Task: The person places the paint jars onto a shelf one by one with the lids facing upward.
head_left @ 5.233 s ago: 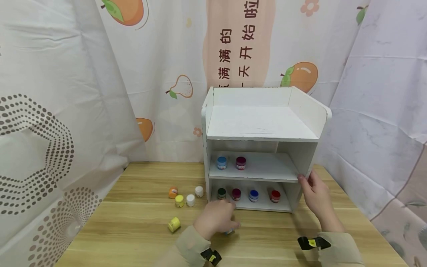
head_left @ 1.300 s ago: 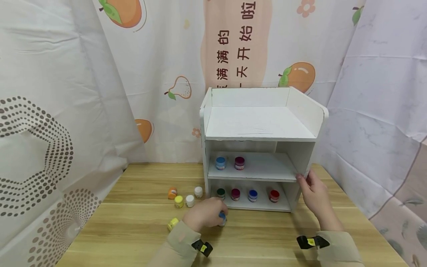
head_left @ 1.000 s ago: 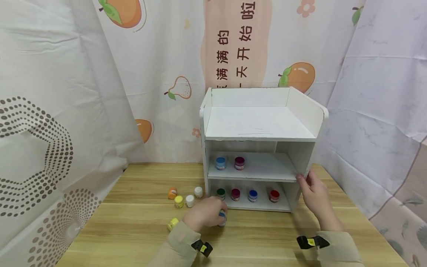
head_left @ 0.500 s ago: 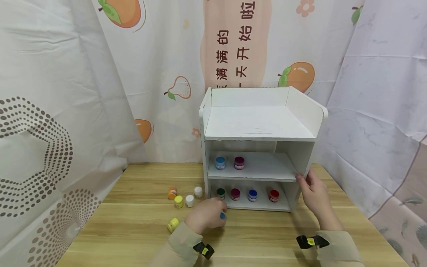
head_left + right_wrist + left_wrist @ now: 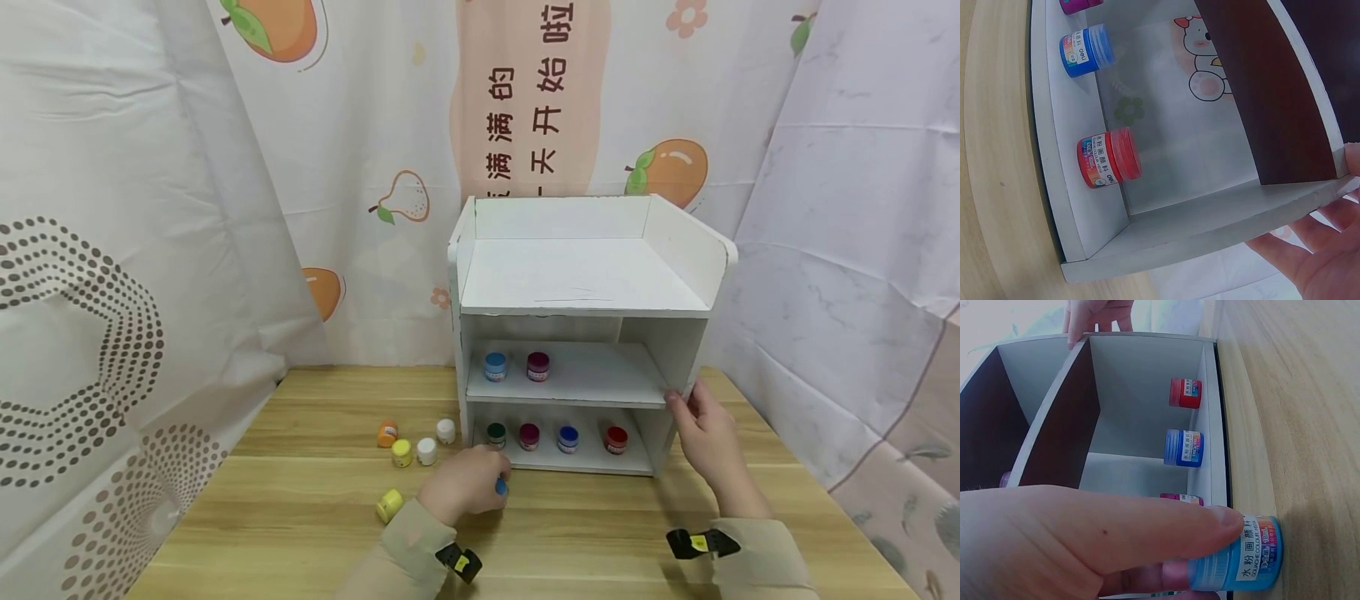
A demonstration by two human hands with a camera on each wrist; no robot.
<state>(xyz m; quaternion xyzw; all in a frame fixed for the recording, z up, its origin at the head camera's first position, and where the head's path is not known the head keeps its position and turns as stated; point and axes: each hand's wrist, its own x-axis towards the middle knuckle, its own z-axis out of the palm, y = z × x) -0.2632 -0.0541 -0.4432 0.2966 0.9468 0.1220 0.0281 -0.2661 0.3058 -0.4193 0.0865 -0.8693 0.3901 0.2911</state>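
My left hand (image 5: pixel 467 481) pinches a light blue gouache paint jar (image 5: pixel 1259 557) between thumb and fingers, in front of the shelf's lower left. In the head view only a bit of the jar's blue lid shows past the fingers. Its base faces the tabletop; whether it touches, I cannot tell. My right hand (image 5: pixel 708 437) grips the right side panel of the white shelf unit (image 5: pixel 577 275), its thumb at the middle board's edge. On the bottom level stand a green jar (image 5: pixel 497 435), a magenta jar (image 5: pixel 529 437), a blue jar (image 5: pixel 1085 51) and a red jar (image 5: pixel 1109 159).
The middle level holds another light blue jar (image 5: pixel 495 367) and a dark magenta jar (image 5: pixel 537 367). Left of the shelf on the wooden table (image 5: pixel 300 500) are an orange jar (image 5: pixel 387 433), two white jars (image 5: pixel 427 452), a yellow jar (image 5: pixel 402 452) and a tipped yellow jar (image 5: pixel 389 505).
Earlier my left hand was over a jar on the table, farther right and nearer me; since then it has taken hold of the light blue jar and shifted left. My right hand stays put.
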